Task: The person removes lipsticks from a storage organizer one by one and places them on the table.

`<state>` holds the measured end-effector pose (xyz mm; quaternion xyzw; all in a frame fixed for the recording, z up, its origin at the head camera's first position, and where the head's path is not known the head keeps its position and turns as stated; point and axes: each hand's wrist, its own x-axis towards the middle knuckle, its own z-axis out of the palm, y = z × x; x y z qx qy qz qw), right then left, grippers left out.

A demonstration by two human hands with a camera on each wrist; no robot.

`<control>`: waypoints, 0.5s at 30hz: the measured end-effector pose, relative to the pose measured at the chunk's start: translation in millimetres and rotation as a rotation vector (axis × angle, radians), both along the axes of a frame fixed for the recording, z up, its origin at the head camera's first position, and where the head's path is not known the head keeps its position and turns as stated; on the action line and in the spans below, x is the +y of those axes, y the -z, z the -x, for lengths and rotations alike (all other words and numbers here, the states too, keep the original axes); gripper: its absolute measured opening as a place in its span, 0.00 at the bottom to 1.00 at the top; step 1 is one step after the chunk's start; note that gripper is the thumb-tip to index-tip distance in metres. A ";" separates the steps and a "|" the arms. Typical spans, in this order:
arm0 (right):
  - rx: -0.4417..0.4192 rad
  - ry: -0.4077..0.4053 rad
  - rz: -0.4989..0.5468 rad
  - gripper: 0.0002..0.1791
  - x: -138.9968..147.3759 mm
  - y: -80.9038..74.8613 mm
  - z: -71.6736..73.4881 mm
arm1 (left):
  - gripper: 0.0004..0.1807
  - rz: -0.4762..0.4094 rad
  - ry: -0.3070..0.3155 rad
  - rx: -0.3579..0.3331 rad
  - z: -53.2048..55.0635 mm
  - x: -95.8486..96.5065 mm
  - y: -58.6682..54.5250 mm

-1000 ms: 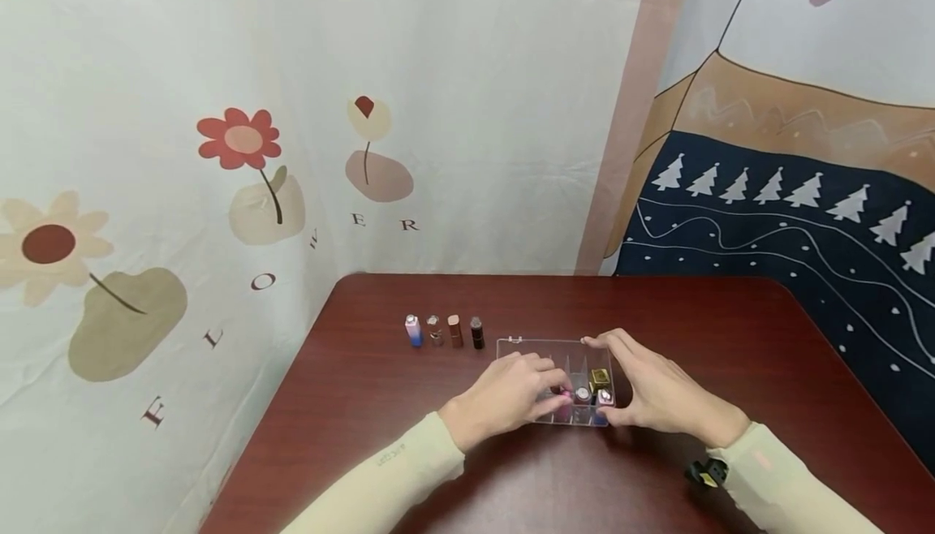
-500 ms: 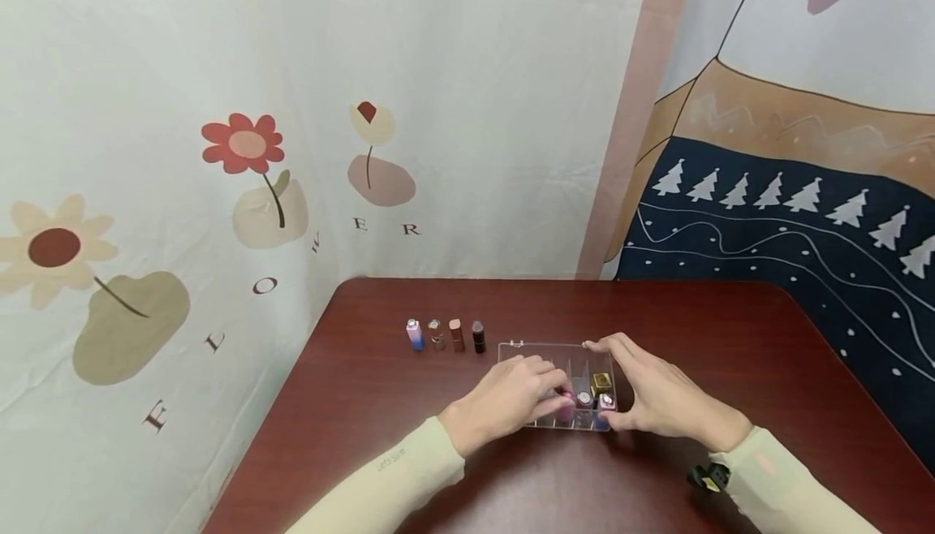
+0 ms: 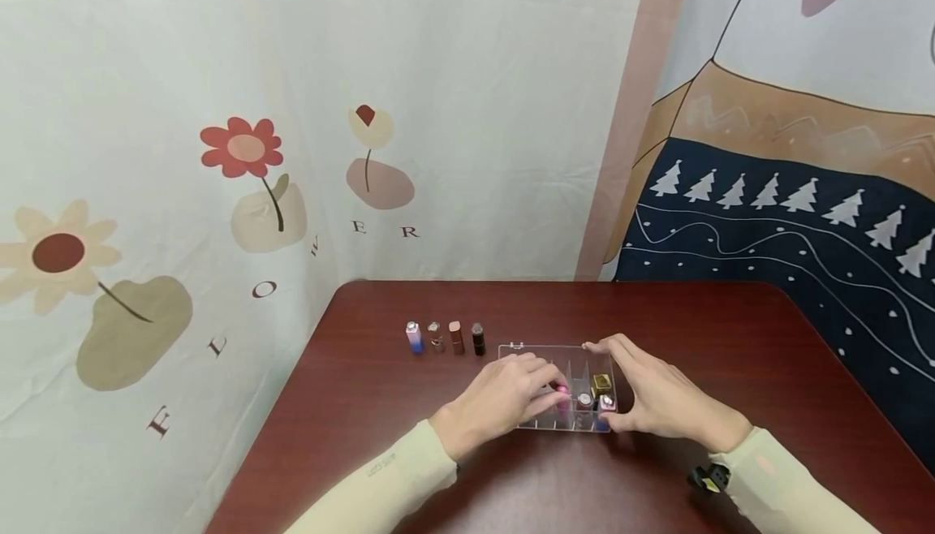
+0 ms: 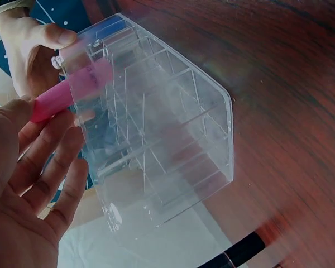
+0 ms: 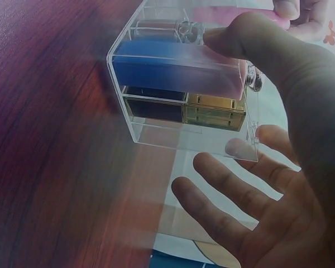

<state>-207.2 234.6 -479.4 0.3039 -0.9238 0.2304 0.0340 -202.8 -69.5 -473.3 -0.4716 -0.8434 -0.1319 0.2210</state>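
My left hand pinches the upper end of a pink lipstick tube between thumb and forefinger; its other fingers are spread. The tube's lower part is inside a compartment of a clear divided organizer box. My right hand holds the box across its right end, thumb at the near corner and forefinger at the far corner. Inside the box, near that hand, stand a blue-and-pink lipstick, a black-and-gold lipstick and a clear tube with a silvery cap.
To the left of the box, several lipsticks stand in a row: blue-and-pink, clear with silver, brown and black. They stand on a reddish-brown wooden table, with a printed curtain behind.
My left hand has shifted slightly left, and more of the pink tube's top shows at its fingertips. My right hand keeps its place on the box. The head view has tilted slightly.
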 end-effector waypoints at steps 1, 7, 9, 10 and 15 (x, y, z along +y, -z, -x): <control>-0.001 -0.001 0.001 0.55 -0.1 0.1 0.2 | 0.07 -0.006 -0.003 0.002 0.0 -0.9 -0.2; 0.010 0.000 0.008 0.54 -0.4 0.7 1.3 | 0.07 -0.039 -0.016 0.048 -0.9 -6.2 -4.0; 0.016 0.002 0.007 0.54 -0.3 1.0 1.6 | 0.07 -0.041 -0.023 0.069 -1.6 -8.3 -5.8; 0.018 0.002 0.008 0.54 -0.2 1.1 1.7 | 0.08 -0.043 -0.025 0.079 -2.0 -9.2 -6.7; 0.016 0.004 0.002 0.54 0.5 1.8 1.5 | 0.08 -0.062 -0.028 0.106 -4.5 -14.2 -10.1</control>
